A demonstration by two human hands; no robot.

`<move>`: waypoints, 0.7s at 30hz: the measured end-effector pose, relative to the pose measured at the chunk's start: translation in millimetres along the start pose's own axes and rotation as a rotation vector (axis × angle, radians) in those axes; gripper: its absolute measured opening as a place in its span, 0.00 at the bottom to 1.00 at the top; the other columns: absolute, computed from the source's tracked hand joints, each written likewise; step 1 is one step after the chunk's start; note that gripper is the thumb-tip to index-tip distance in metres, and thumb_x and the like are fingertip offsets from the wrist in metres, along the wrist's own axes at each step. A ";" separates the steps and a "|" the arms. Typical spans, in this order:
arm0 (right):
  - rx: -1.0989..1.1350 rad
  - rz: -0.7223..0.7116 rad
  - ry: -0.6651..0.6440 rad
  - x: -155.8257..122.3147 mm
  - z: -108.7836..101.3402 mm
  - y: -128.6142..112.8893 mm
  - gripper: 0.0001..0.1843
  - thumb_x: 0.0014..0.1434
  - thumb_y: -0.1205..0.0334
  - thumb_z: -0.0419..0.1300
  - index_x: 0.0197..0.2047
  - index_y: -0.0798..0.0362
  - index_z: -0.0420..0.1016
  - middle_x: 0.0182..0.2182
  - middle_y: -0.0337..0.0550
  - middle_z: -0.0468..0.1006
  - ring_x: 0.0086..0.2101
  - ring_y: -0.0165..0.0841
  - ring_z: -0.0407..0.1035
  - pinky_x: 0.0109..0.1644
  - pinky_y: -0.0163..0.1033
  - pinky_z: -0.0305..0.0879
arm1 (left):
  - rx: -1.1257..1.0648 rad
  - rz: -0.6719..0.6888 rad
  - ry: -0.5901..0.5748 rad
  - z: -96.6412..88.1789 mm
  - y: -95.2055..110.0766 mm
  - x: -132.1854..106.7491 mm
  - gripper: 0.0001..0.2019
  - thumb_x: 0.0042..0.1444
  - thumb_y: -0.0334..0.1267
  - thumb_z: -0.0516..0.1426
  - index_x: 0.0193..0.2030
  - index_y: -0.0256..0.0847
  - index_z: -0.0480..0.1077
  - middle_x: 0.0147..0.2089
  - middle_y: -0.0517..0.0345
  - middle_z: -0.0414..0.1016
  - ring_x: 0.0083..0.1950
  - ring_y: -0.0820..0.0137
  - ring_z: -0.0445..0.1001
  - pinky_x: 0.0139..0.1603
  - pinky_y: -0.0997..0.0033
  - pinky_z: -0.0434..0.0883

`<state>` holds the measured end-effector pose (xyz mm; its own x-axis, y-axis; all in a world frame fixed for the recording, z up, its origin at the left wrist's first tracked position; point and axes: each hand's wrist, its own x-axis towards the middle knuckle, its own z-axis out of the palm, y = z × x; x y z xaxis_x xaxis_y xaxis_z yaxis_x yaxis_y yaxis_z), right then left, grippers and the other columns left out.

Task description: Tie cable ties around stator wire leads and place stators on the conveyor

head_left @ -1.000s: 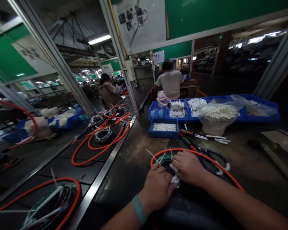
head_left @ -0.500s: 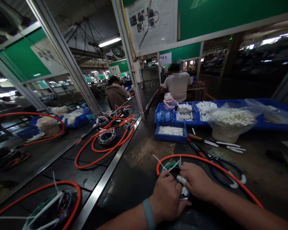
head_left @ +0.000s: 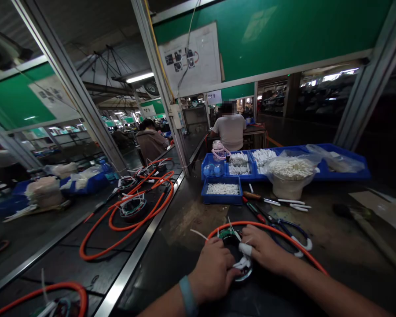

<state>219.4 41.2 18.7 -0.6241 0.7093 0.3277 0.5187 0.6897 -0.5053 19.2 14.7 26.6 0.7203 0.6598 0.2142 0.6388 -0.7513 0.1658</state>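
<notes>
Head: left hand [head_left: 214, 267], right hand [head_left: 265, 251] astride ring [head_left: 225, 234]

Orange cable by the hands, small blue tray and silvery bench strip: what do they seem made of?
Orange cable: probably rubber or plastic sheathing, satin; smooth, evenly coloured curve.
Small blue tray: likely moulded plastic, fairly matte; solid colour, thin walls.
Silvery bench strip: apparently bare metal, smooth; bright reflections; which metal is unclear.

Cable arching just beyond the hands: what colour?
Cable: bright orange, seen best in the head view.
</notes>
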 end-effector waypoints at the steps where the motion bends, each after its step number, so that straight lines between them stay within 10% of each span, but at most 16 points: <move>1: 0.030 -0.013 -0.030 -0.8 -8.5 6.6 0.17 0.62 0.61 0.47 0.24 0.54 0.69 0.27 0.40 0.69 0.31 0.32 0.64 0.34 0.36 0.59 | -0.003 -0.020 0.013 1.5 3.7 0.0 0.08 0.51 0.39 0.59 0.25 0.39 0.67 0.27 0.61 0.71 0.34 0.69 0.65 0.47 0.63 0.61; 11: -0.575 0.565 0.630 -0.8 -145.9 138.1 0.15 0.52 0.73 0.49 0.42 0.60 0.71 0.41 0.58 0.69 0.43 0.47 0.62 0.40 0.45 0.58 | 0.037 -0.097 0.270 32.0 18.4 5.4 0.08 0.49 0.38 0.58 0.24 0.39 0.65 0.26 0.59 0.69 0.31 0.69 0.62 0.39 0.63 0.60; 21: -0.503 0.439 0.795 -13.1 -152.8 153.7 0.15 0.53 0.71 0.49 0.38 0.55 0.75 0.45 0.49 0.71 0.43 0.39 0.66 0.41 0.40 0.62 | 0.063 -0.016 0.312 43.3 10.5 6.1 0.08 0.47 0.37 0.58 0.24 0.38 0.62 0.25 0.60 0.67 0.30 0.70 0.60 0.38 0.64 0.60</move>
<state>396.6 160.1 58.7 0.1500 0.6779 0.7197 0.9052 0.1986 -0.3757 42.1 11.7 -12.1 0.5989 0.6268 0.4985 0.6719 -0.7320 0.1132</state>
